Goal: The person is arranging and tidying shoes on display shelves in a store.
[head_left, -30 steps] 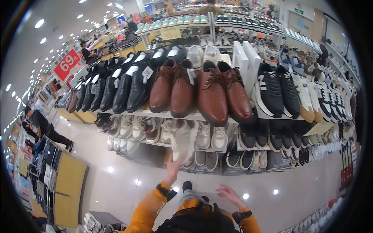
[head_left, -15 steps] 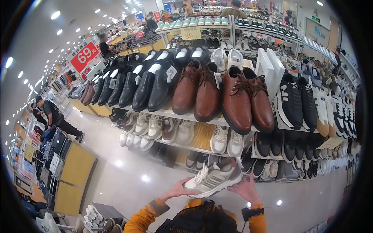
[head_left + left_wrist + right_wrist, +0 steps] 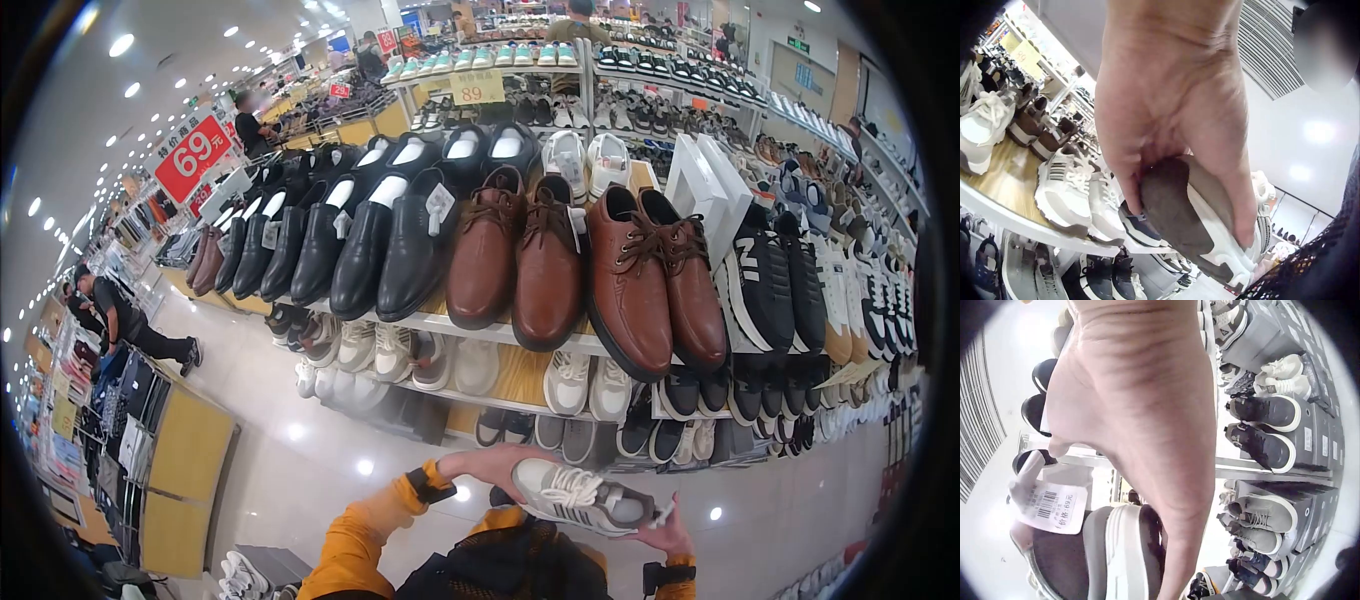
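A white-and-grey sneaker [image 3: 580, 497] with dark side stripes and white laces is held low in front of the body, toe to the left, opening facing up. My left hand [image 3: 490, 467] grips it by the toe; in the left wrist view the thumb and fingers clasp both sides of the grey sole [image 3: 1179, 215]. At the heel, my right hand [image 3: 660, 533] supports the shoe, its straight fingers along the sole in the right wrist view and the thumb [image 3: 1060, 447] held away. A white price tag [image 3: 1060, 509] with a barcode hangs at the shoe's opening.
Ahead stands a shoe rack with brown leather shoes [image 3: 545, 265], black leather shoes [image 3: 415, 250] and black sneakers [image 3: 765, 280] on top. Light sneakers [image 3: 570, 380] line a lower shelf beside bare wood [image 3: 522, 375]. A yellow-sided display [image 3: 190, 460] and a bending person [image 3: 130, 315] are at left.
My left hand has brought the sneaker from the lower shelf towards the body, leaving bare wood there. My right hand has come to its heel. The shoe has turned from side-on to opening up.
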Demonstrator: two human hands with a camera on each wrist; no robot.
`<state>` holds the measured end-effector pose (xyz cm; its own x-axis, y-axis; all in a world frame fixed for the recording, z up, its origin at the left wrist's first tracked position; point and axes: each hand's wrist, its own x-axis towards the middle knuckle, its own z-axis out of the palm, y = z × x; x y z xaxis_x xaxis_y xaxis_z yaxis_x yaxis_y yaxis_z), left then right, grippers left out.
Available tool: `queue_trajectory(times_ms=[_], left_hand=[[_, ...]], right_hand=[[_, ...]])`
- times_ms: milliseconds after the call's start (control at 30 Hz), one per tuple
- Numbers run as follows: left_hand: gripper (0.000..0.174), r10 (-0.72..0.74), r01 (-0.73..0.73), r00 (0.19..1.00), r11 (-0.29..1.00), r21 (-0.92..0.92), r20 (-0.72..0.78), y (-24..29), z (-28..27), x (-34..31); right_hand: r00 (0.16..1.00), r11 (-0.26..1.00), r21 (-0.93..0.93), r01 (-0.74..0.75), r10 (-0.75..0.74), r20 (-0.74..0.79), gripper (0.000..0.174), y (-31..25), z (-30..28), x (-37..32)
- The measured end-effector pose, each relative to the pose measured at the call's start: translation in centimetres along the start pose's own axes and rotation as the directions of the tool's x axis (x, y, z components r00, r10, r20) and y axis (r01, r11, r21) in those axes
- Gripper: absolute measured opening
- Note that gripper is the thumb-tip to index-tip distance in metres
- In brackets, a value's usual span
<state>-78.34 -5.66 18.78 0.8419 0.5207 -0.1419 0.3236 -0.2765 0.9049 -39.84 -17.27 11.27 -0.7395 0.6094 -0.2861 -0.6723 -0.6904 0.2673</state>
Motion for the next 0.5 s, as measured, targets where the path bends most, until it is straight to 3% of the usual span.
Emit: queue_trajectory(times_ms=[33, 67, 100, 167, 233, 367, 467, 500], left_hand=[[0.083, 0.065, -0.065, 0.997, 0.998, 0.016, 0.034, 0.2, -0.7, 0.5], [0.083, 0.068, -0.069, 0.997, 0.997, 0.017, 0.039, 0.0, -1.3, 1.0], [0.083, 0.083, -0.085, 0.993, 0.996, 0.028, 0.081, -0.3, -1.7, 1.4], [0.082, 0.099, -0.105, 0.987, 0.994, 0.036, 0.129, -0.8, -2.2, 2.3], [0.083, 0.147, -0.168, 0.966, 0.982, 0.086, 0.215, -1.3, -2.7, 3.2], [0.083, 0.175, -0.199, 0.952, 0.977, 0.075, 0.250, -1.8, -3.8, 4.0], [0.081, 0.161, -0.187, 0.954, 0.979, 0.085, 0.251, -1.3, -4.3, 4.2], [0.081, 0.220, -0.243, 0.951, 0.966, 0.084, 0.218, -1.5, -4.2, 4.4]], right_hand=[[0.998, 0.928, -0.370, 0.045, -0.058, -0.023, 0.094, -0.2, 0.1, -0.1], [0.992, 0.722, -0.688, 0.072, -0.122, -0.024, 0.093, -0.5, 0.2, -0.2], [0.992, 0.722, -0.688, 0.077, -0.128, -0.024, 0.093, -1.0, -0.8, 0.0], [0.993, 0.566, -0.824, 0.020, -0.106, -0.049, 0.092, -1.9, -3.5, 0.4], [0.988, 0.507, -0.862, -0.028, -0.117, -0.101, 0.095, -0.8, -1.8, 1.5], [0.980, 0.406, -0.904, -0.135, -0.080, -0.182, 0.100, -0.2, -0.7, 2.0], [0.990, 0.304, -0.950, -0.074, -0.093, -0.106, 0.102, 0.2, -0.6, 1.9], [0.990, 0.306, -0.949, -0.079, -0.089, -0.111, 0.102, 0.1, -0.8, 2.1]])
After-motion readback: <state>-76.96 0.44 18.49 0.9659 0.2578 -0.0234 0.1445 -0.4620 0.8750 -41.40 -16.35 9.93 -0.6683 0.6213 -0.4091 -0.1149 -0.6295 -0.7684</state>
